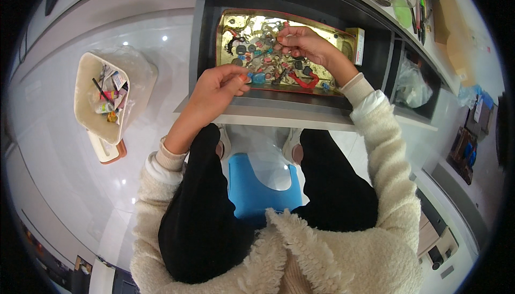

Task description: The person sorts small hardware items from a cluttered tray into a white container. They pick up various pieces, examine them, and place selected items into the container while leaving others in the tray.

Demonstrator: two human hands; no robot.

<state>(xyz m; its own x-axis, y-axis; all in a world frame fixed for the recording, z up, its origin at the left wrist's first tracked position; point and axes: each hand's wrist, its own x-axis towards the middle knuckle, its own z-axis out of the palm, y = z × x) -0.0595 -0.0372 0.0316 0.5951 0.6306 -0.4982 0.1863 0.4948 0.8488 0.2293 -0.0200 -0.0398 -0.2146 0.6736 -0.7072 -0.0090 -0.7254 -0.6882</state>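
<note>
An open drawer [338,16] holds a gold-coloured metal tin [237,18] with a red rim, and many small loose items lie in the tin. My left hand [225,87] is at the tin's front left corner, thumb and fingertips together beside a translucent blue item [258,78]; whether they pinch anything is unclear. Over the tin's middle is my right hand [303,44], its fingers curled and fingertips close together, with any small thing between them too hard to make out. A red cord-like piece [304,81] lies near the tin's front edge, below my right hand.
A yellow and white box [359,46] stands in the drawer, right of the tin. A lined waste bin [82,93] with rubbish is on the floor at left. A blue plastic stool [257,197] lies between my legs. Clear plastic bags [414,83] fill a compartment at right.
</note>
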